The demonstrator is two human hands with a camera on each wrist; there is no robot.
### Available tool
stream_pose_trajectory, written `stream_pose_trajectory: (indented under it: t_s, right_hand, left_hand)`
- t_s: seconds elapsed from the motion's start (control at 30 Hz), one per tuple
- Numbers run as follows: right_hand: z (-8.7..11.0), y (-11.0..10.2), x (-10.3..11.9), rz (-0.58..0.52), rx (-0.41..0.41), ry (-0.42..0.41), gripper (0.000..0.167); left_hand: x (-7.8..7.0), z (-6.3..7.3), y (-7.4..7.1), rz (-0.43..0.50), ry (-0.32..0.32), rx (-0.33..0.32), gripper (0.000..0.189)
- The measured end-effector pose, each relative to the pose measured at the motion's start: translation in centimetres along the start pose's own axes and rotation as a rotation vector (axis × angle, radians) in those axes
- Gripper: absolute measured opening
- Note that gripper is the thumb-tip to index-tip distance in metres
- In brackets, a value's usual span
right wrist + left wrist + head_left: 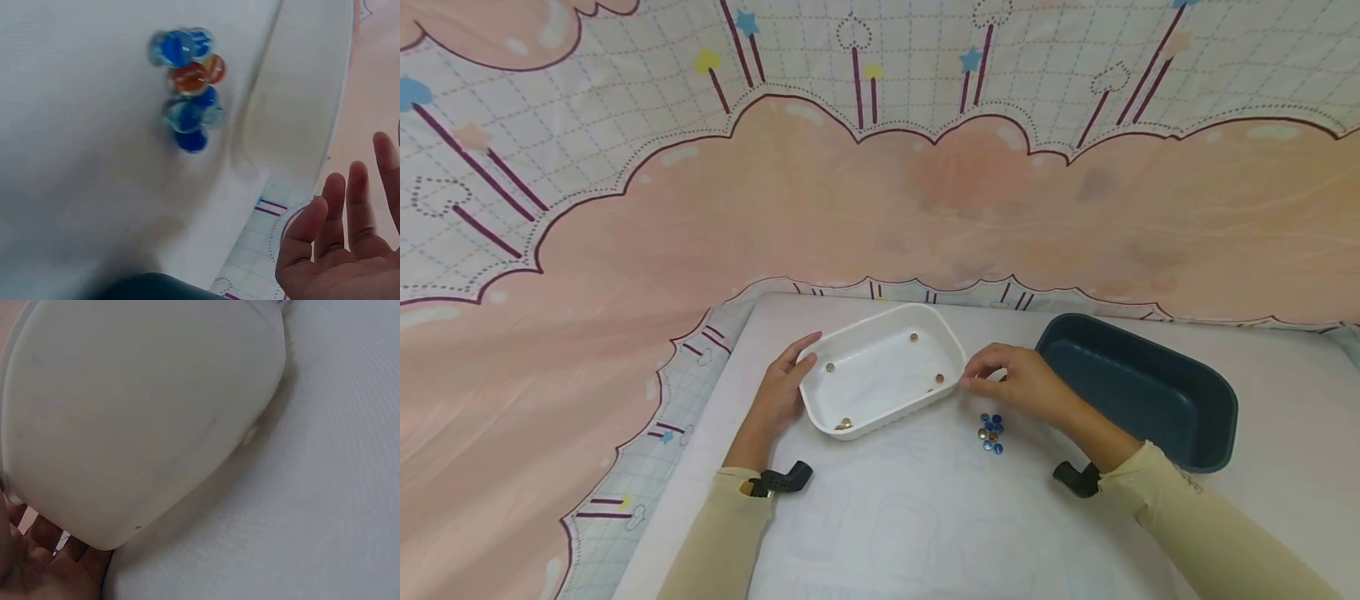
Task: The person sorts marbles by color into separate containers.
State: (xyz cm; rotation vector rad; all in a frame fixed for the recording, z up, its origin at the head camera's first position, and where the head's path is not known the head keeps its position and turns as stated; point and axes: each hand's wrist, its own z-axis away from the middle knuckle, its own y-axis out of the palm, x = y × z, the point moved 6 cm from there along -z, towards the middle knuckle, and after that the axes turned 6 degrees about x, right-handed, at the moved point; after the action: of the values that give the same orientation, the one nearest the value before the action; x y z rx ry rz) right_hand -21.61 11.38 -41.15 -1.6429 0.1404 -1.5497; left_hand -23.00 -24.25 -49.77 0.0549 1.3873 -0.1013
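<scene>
The person's left hand grips the left end of a white rectangular tray with rounded corners, its thumb over the rim and its fingers at the outer wall, as the left wrist view also shows. That hold probably steadies the tray, so that the small round glass marbles inside do not roll about. They lie scattered: one near the far side, a clear one toward the left hand, others along the near wall, where any slight tilt would gather them.

The right hand is at the opposite corner, fingertips beside or touching the rim. I cannot tell whether thumb and forefinger pinch it (the right wrist view shows other fingers loosely extended, with nothing in them).

On the white-covered tabletop, just below the right hand, sits a tight cluster of glass marbles, mostly blue with a couple of orange-red ones. Bunched together between the white tray and the right forearm, they seem placed for easy reach, and bunching may help limit rolling.

A dark blue rectangular tray with rounded corners stands to the right, partly behind the right forearm, which leaves room for both hands around the white one. Behind hangs a peach-and-white cloud-patterned curtain.
</scene>
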Motion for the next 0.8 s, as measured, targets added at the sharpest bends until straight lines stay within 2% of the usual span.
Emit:
stream_pose_trajectory:
  t_s: [0.37, 0.8]
  right_hand:
    - [1.2, 1.6, -1.8, -0.019, 0.051, -0.005, 0.005]
    - [2.0, 3.0, -3.2, 0.03, 0.043, -0.067, 0.005]
  left_hand:
    - [0.0, 0.0, 0.0, -0.012, 0.001, -0.01, 0.041]
    - [0.0, 0.0, 0.0, -0.036, -0.012, -0.015, 0.042]
